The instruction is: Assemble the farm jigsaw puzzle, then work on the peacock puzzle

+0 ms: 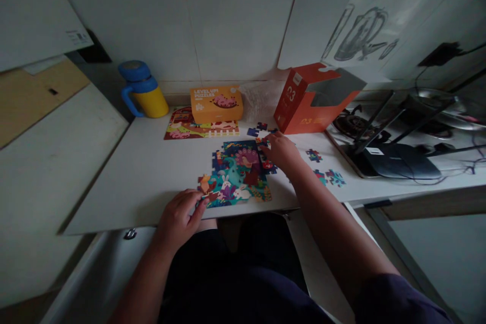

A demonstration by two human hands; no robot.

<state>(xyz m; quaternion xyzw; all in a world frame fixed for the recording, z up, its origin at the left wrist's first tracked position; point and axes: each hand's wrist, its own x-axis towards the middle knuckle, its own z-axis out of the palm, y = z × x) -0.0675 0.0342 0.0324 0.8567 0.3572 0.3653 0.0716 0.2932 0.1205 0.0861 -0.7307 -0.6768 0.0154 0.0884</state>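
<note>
A partly joined jigsaw puzzle (237,174) with rabbits, an elephant and a peacock lies near the counter's front edge. At its lower left corner is my left hand (180,215), thumb and forefinger closed on a puzzle piece at the border, largely hidden by the fingers. My right hand (281,152) reaches past the puzzle's right side, fingers apart and pointing down over loose puzzle pieces (270,166). Its palm covers some of them. More pieces (261,125) lie just beyond the fingertips, and a joined cluster (336,177) rests to the right of my forearm.
A yellow puzzle box (216,104) stands on a farm picture sheet (186,130) at the back. Left of it is a blue and yellow jug (146,93). An open orange box (304,106), bubble wrap (260,101), a black router (398,160) and a stove (355,124) flank the right.
</note>
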